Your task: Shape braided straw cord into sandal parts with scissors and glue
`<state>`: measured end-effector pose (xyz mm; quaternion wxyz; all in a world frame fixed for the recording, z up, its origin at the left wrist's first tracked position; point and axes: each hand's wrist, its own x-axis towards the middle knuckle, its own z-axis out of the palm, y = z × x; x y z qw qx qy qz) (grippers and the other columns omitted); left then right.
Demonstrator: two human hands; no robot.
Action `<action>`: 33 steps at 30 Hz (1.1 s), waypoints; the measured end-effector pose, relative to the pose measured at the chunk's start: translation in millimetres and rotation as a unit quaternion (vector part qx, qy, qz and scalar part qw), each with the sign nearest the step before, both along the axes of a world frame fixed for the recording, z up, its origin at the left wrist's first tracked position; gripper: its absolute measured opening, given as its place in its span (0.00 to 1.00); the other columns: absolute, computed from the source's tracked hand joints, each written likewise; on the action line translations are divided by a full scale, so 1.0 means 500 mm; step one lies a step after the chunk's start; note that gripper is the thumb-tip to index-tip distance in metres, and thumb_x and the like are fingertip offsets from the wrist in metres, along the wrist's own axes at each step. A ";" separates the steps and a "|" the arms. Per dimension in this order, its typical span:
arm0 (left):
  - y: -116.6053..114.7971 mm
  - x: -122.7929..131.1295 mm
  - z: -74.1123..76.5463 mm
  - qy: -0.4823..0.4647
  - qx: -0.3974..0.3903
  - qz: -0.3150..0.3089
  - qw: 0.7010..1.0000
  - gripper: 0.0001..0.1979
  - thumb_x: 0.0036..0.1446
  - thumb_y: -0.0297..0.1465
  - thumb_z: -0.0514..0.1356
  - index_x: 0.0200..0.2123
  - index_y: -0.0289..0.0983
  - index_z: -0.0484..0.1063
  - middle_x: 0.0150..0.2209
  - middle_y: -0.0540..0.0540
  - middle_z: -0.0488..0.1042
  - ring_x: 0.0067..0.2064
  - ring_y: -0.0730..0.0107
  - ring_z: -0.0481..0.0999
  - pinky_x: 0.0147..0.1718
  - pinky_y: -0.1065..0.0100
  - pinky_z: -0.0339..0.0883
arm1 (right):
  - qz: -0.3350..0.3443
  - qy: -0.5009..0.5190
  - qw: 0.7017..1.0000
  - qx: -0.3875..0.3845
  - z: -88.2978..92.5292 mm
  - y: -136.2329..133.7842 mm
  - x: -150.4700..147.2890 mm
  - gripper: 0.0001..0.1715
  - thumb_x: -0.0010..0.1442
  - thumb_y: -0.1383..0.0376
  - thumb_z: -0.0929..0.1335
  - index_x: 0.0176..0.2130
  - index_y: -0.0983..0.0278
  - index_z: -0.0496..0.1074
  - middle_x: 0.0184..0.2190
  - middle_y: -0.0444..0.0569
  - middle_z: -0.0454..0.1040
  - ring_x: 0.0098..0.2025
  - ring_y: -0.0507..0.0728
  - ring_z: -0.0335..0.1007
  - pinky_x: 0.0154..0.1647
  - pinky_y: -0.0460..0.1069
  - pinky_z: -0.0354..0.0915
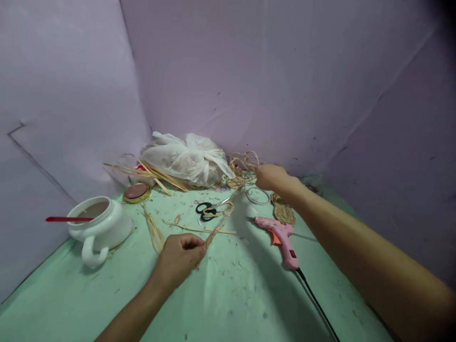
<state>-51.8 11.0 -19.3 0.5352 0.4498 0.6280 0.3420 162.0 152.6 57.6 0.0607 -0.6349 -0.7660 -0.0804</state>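
My left hand (183,256) is closed in a pinch on a braided straw cord (223,221), just above the green table. From there the cord curves up and away past black-handled scissors (210,209). My right hand (272,177) reaches to the back, its fingers closed beside loose loops of the same cord (245,159); the loops run up to the hand, though its fingertips are partly hidden. Below my right forearm lies a pink glue gun (281,235). A wire ring (258,195) and a flat oval woven straw piece (283,209) rest close to the right hand.
At the left stands a white pot (119,223) with a red stick (67,219) across its mouth. Behind it are a round tin (136,191), straw strips (167,176) and a knotted white plastic bag (188,159). The glue gun's black cable (317,304) trails to the front. Walls close in the back.
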 end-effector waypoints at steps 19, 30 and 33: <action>-0.100 0.024 -0.067 0.454 0.344 -0.189 0.800 0.08 0.50 0.25 0.50 0.26 0.38 0.69 0.27 0.46 0.71 0.30 0.65 0.71 0.27 0.67 0.63 | -0.240 0.210 0.936 -0.148 -0.183 -0.285 0.110 0.15 0.48 0.55 0.64 0.32 0.62 0.73 0.21 0.50 0.73 0.25 0.61 0.69 0.20 0.49 0.53; -0.082 0.016 -0.064 0.452 0.534 -0.159 0.696 0.07 0.52 0.23 0.55 0.35 0.35 0.70 0.31 0.46 0.74 0.33 0.65 0.71 0.32 0.64 0.64 | -0.141 0.621 0.748 -0.188 -0.175 -0.399 0.124 0.09 0.47 0.60 0.69 0.33 0.57 0.68 0.25 0.46 0.69 0.27 0.56 0.66 0.26 0.49 0.64; -0.083 0.016 -0.063 0.443 0.542 -0.169 0.694 0.07 0.52 0.23 0.56 0.36 0.35 0.70 0.33 0.46 0.75 0.35 0.65 0.72 0.37 0.64 0.64 | -0.098 0.609 0.751 -0.234 -0.190 -0.426 0.119 0.06 0.49 0.58 0.69 0.27 0.56 0.69 0.26 0.46 0.70 0.29 0.58 0.67 0.33 0.51 0.67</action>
